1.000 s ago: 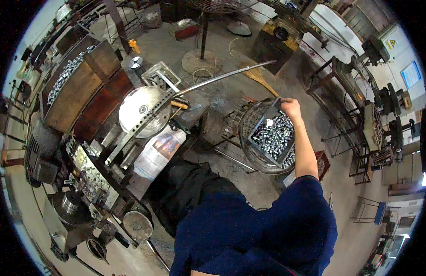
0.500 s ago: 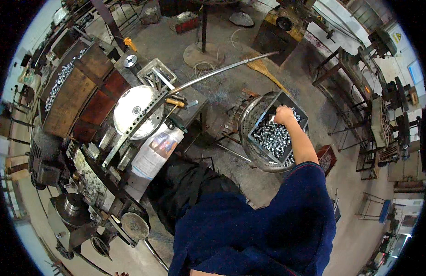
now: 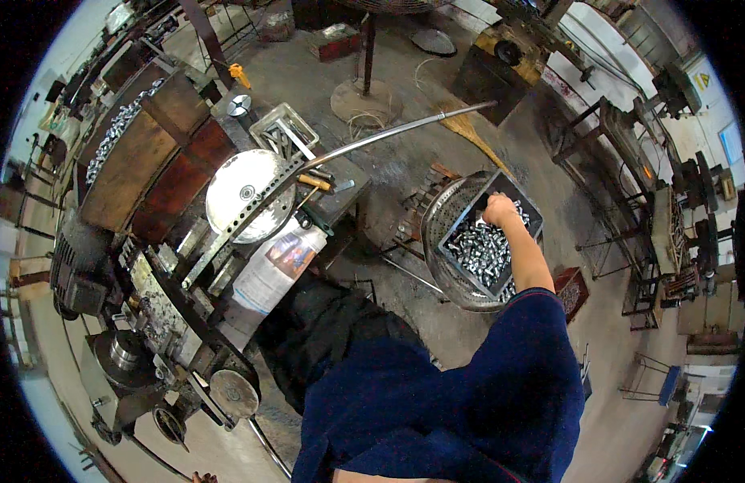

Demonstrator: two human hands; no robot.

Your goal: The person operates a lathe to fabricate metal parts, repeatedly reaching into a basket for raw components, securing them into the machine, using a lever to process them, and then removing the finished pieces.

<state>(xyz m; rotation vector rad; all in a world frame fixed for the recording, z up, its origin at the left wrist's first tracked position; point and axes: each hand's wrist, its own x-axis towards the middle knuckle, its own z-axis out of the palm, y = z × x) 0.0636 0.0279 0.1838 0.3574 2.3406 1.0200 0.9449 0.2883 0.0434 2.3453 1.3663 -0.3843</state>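
**Workshop floor: items seen from our seat, near to far**

1. Our dark blue sleeve (image 3: 501,378), filling the lower middle of the view, the bare forearm running up from it.
2. Our right hand (image 3: 500,211), fingers curled shut over the rim of the black rectangular plastic crate (image 3: 457,241); whether it has hold of a loose piece we cannot tell. Our left hand is out of sight.
3. Small shiny metal parts (image 3: 485,251), heaped inside that crate, directly under our right hand.
4. Round perforated metal basket (image 3: 443,211), in which the crate sits tilted, on the grey concrete floor to our right.
5. Grey machine bench (image 3: 155,290) to our left, bearing a round silver metal disc (image 3: 245,193).
6. Long curved steel rod (image 3: 389,133), reaching from the disc toward the far floor.
7. Straw broom (image 3: 469,129), lying beyond the basket.
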